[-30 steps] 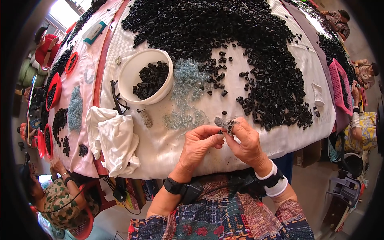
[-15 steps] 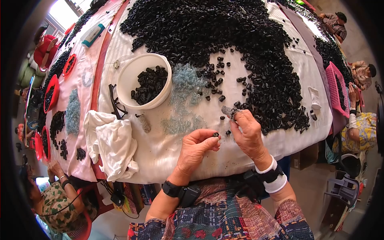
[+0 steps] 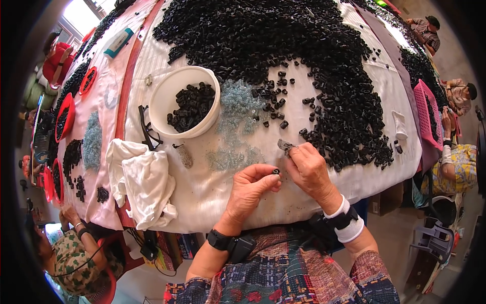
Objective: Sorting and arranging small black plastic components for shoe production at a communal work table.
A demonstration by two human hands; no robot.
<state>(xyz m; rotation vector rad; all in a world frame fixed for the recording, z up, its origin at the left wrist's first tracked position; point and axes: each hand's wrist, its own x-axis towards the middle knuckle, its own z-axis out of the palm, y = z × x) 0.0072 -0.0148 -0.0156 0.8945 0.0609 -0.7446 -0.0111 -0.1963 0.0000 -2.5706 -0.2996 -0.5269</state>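
Note:
My left hand [image 3: 251, 188] pinches a small black cylindrical part [image 3: 276, 172] between thumb and forefinger, its round opening showing. Just to the right, my right hand [image 3: 310, 168] is closed on a small greyish, see-through plastic piece [image 3: 287, 146], whose exact kind I cannot make out. The two hands are close together but apart, above the near part of the white cloth [image 3: 202, 202]. Beyond them lie a loose heap of small pale-blue clear pieces [image 3: 238, 104] and a big spread of black parts [image 3: 349, 111].
A white tub [image 3: 161, 126] partly filled with black parts stands left of the blue pieces. Nearer are a crumpled white cloth [image 3: 139, 182], dark-framed glasses [image 3: 148, 129] and a small clear bottle [image 3: 183, 156]. A pink basket [image 3: 422, 109] is at right. Other people sit around.
My right hand has moved slightly left and down, closer to my left hand, with the greyish piece still in its fingers. The left hand keeps its pinch on the black part.

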